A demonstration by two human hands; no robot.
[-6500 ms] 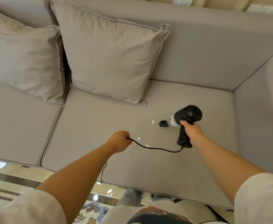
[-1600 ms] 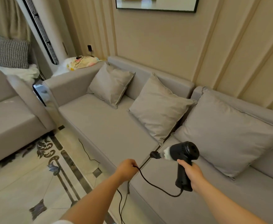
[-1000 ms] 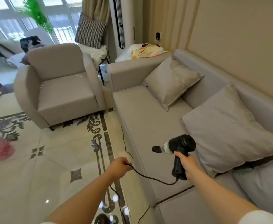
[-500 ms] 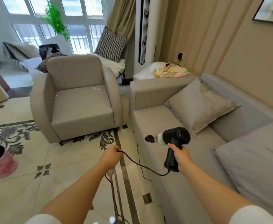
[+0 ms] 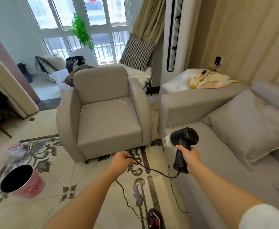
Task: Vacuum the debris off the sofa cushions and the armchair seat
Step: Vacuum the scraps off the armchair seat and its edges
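Your right hand point(image 5: 189, 156) grips the vacuum point(image 5: 183, 142) by its handle, nozzle pointing left toward the armchair point(image 5: 102, 113), while your left hand point(image 5: 120, 160) pinches the cord point(image 5: 152, 170) trailing from the handle's base. The debris point(image 5: 122, 101) lies ahead of both hands and slightly left, at the back of the armchair seat, with more specks along its left edge. Your left hand is nearer the chair, so the right must reach forward and left across the seat.

The vacuum's nozzle point(image 5: 157, 142) is blurred, the pink bin point(image 5: 22, 182) too (motion smear); the sofa point(image 5: 234, 162) runs off the right edge.
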